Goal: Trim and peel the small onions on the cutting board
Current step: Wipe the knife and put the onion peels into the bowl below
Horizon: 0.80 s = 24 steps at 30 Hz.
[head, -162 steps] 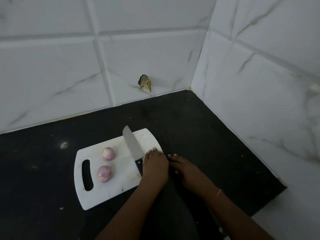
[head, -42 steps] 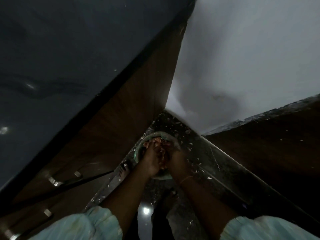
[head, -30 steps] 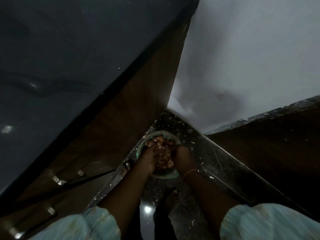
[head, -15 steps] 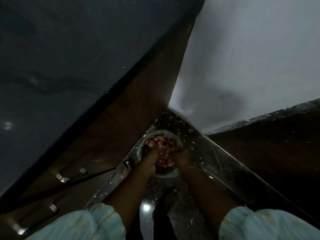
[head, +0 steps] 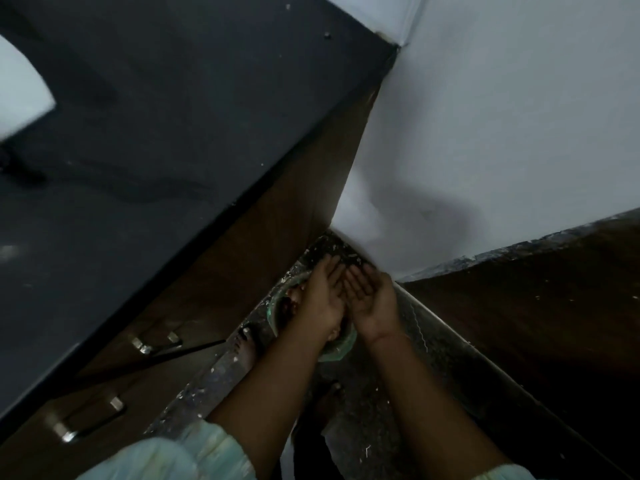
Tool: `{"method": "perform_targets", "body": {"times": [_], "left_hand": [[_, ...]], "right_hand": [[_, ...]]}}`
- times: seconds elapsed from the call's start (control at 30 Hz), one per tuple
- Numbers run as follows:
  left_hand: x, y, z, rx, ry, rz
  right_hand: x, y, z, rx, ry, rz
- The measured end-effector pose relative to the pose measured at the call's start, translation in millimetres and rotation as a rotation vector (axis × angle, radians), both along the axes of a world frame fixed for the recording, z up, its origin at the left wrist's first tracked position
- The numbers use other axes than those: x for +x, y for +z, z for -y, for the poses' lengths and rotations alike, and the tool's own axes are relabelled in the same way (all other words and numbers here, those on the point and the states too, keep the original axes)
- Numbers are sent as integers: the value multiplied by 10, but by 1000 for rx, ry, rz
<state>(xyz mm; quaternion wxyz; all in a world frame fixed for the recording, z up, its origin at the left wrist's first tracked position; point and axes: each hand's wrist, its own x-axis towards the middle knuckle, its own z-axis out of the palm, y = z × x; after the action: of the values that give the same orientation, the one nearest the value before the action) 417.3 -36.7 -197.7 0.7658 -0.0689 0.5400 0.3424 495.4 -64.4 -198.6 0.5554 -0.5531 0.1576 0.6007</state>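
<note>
Standing over the floor, a person has the cutting board [head: 20, 95] up on the counter at far left, onions out of sight. Left hand [head: 323, 299] and right hand [head: 370, 299], palms spread empty, hover above a green bowl [head: 341, 348]; scraps clinging could drop outside it.

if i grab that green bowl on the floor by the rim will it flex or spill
The green bowl looks thin and plastic, so its rim may flex. It sits heaped with peels, probably light but apt to spill if tilted. Both hands hover open above it.
</note>
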Motion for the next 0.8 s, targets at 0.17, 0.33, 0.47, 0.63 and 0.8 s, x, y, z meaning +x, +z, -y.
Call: {"method": "perform_targets", "body": {"times": [0.17, 0.33, 0.47, 0.63, 0.8], "left_hand": [[156, 1085, -180, 260, -145, 34], [-291, 2039, -527, 552, -157, -81], [-1102, 2552, -756, 738, 0, -242], [-2372, 2811, -686, 772, 164, -651], [-3510, 2591, -220, 652, 209, -1010]], "right_hand": [[-4, 1138, -243, 167, -25, 115], [-381, 2142, -681, 340, 66, 272], [-1046, 2628, -1046, 475, 286, 427], [-1956, 2739, -1255, 575, 725, 634], [-2698, 2527, -1319, 636, 1162, 863]]}}
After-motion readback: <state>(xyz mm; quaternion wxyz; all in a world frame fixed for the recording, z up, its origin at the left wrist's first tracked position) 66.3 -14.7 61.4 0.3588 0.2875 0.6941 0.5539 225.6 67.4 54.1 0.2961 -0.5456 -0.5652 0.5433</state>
